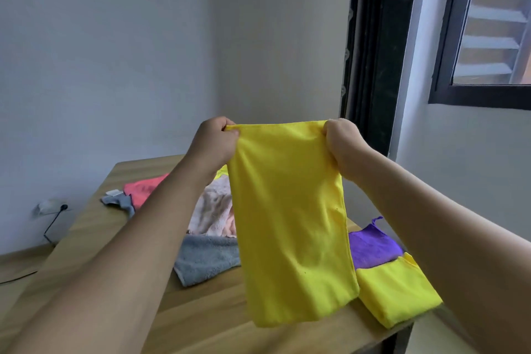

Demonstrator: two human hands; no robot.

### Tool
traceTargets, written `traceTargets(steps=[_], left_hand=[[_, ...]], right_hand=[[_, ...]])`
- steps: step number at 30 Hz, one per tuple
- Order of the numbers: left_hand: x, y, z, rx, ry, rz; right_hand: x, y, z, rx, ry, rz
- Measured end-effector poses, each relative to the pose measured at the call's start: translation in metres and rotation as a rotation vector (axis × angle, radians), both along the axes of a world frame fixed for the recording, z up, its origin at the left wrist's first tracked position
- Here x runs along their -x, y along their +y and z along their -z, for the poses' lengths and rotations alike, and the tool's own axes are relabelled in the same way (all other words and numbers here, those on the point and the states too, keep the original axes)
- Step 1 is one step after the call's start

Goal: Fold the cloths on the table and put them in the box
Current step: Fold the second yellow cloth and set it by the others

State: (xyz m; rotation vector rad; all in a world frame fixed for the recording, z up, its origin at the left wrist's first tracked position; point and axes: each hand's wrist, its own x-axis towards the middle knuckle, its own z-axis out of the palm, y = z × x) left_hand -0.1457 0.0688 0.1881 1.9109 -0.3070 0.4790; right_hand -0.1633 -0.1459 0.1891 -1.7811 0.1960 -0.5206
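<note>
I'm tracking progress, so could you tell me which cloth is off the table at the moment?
The large yellow cloth, pinched at its top corners by the left hand and right hand; the others lie on the table.

Premises: domestic room, prob. a bedroom or spare rm in a home. Evidence: plain white walls meeting at 1 corner; dark-framed window w/ brick bldg showing outside; wood-grain table carrying household cloths in mixed colours; wall socket w/ plug and cable hanging down.
</note>
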Motion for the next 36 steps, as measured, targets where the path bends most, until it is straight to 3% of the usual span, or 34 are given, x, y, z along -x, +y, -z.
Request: traceTargets(steps=[3, 9, 13, 16, 18, 21, 24, 27, 32, 36], left_hand=[[-0.003, 0.002, 0.007, -0.052, -0.042, -0.106], [0.01, 0.005, 0.005, 0.049, -0.152, -0.13], [0.028, 0.013, 0.023, 0.104, -0.049, -0.068], [0.04, 0.016, 0.062, 0.091, 0.179, 0.011], [0.05, 0.02, 0.095, -0.126, 0.414, 0.135], [0.067, 0.029, 0.144, -0.535, 0.904, 0.432], [0.073, 0.033, 0.176, -0.739, 1.137, 0.556], [0.064, 0.035, 0.189, -0.748, 1.069, 0.47], [0.026, 0.033, 0.192, -0.775, 0.665, 0.189], [0.001, 0.036, 0.212, -0.687, 0.579, -0.005]], right_hand=[[0.003, 0.002, 0.006, -0.015, -0.041, 0.026], [0.013, 0.008, 0.01, -0.079, -0.228, -0.011], [0.025, 0.012, 0.038, -0.007, -0.21, 0.001], [0.027, 0.009, 0.086, 0.147, 0.0, 0.018], [0.029, 0.006, 0.121, 0.343, 0.196, -0.056], [0.046, 0.004, 0.159, 0.719, 0.626, -0.352], [0.06, 0.009, 0.184, 0.785, 1.044, -0.54], [0.052, 0.013, 0.192, 0.778, 1.087, -0.548], [0.017, 0.021, 0.175, 0.887, 0.648, -0.382], [-0.005, 0.032, 0.183, 0.95, 0.472, -0.312]])
